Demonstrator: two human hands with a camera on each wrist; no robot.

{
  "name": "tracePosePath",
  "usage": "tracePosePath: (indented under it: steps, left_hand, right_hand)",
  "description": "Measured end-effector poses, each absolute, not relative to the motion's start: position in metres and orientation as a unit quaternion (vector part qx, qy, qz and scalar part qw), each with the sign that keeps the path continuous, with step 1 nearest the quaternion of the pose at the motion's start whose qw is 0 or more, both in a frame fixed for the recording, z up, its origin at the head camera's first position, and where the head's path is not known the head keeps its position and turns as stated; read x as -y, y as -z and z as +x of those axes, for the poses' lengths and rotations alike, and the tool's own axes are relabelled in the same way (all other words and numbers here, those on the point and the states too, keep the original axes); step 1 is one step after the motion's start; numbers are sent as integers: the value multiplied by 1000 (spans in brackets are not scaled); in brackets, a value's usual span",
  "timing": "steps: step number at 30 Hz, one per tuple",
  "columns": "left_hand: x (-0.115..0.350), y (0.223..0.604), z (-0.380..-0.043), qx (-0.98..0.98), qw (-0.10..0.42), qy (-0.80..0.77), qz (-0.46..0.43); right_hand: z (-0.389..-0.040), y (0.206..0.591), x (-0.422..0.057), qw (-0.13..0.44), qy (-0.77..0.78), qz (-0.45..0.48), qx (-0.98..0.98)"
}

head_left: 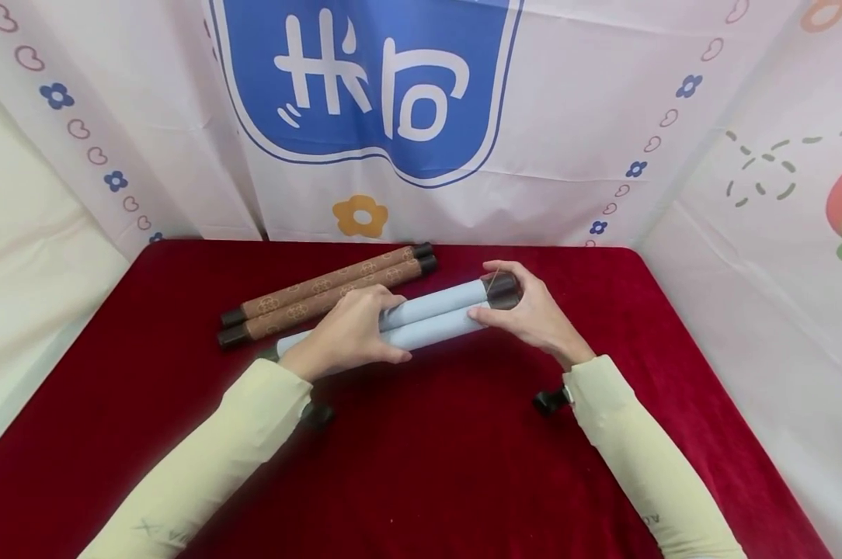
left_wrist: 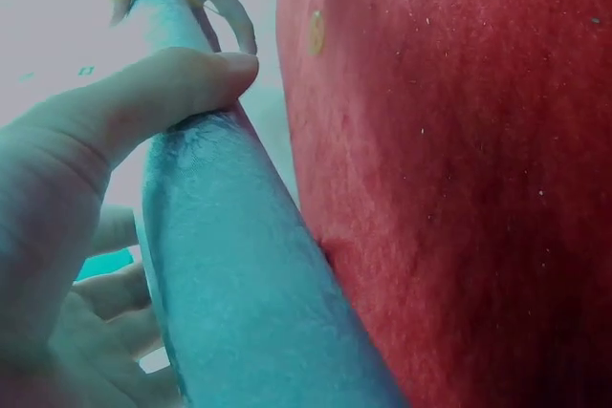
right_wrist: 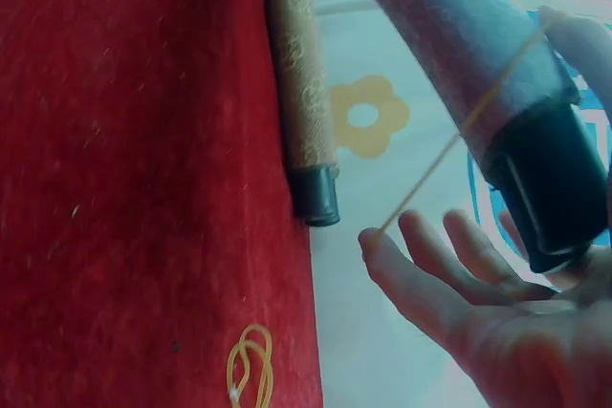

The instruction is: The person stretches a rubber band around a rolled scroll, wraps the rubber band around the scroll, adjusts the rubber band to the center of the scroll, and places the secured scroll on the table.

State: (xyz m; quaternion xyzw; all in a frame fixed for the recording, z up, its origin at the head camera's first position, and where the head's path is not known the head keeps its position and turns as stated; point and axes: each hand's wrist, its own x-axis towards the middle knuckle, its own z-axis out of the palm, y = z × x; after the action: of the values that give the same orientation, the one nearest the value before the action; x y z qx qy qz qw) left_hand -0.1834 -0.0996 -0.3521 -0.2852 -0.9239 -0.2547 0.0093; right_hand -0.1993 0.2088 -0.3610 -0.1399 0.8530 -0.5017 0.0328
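A pair of light-blue rolled scrolls [head_left: 442, 301] with black end caps lies side by side, tilted up toward the right. My left hand [head_left: 347, 330] grips them around the middle, thumb on the near side. In the left wrist view the thumb presses across the blue scroll [left_wrist: 249, 265]. At the right end, my right hand [head_left: 536, 318] stretches a thin tan rubber band [right_wrist: 459, 134] between spread fingers, around the scrolls just above the black caps [right_wrist: 555, 183]. Part of the band is hidden behind the scrolls.
Two brown patterned scrolls [head_left: 316, 305] with black caps lie behind the blue pair on the red cloth [head_left: 428, 466]. A loose yellow rubber band [right_wrist: 251, 360] rests on the cloth in the right wrist view. White printed curtains [head_left: 568, 155] stand at the back and sides.
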Motion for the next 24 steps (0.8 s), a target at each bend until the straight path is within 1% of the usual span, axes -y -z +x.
tracePosePath:
  steps: [6, 13, 17, 24]
  left_hand:
    - [106, 348, -176, 924, 4, 241, -296]
    - [110, 344, -168, 919, 2, 227, -323]
    - [112, 341, -163, 919, 3, 222, -326]
    - [116, 339, -155, 917, 26, 217, -333]
  right_hand:
    - [-192, 351, -207, 70, 490, -150, -856]
    - [-189, 342, -204, 134, 486, -191, -842]
    - [-186, 340, -202, 153, 459, -208, -850]
    - [-185, 343, -201, 200, 434, -221, -850]
